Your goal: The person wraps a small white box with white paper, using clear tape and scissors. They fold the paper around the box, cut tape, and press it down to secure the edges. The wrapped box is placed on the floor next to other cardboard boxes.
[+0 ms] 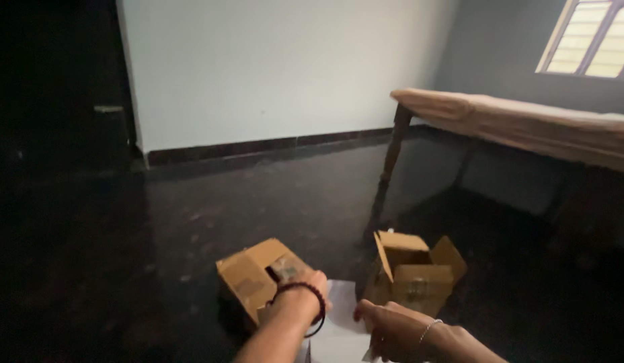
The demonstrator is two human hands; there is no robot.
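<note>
1. The left hand [305, 286] grips the near edge of a tipped cardboard box [255, 275], low centre of the frame; it looks light, stiff and easily dented.
2. The right hand [393, 329], fingers loosely curled, rests on white paper [339, 336].
3. An open box [414, 272] stands right of centre on the dark glossy floor [157, 255], beside a cot [520, 124] under a window [594, 40].

Left hand [305, 286] on tipped cardboard box [258, 275] — right hand [393, 329] on white sheet [335, 333]
</note>
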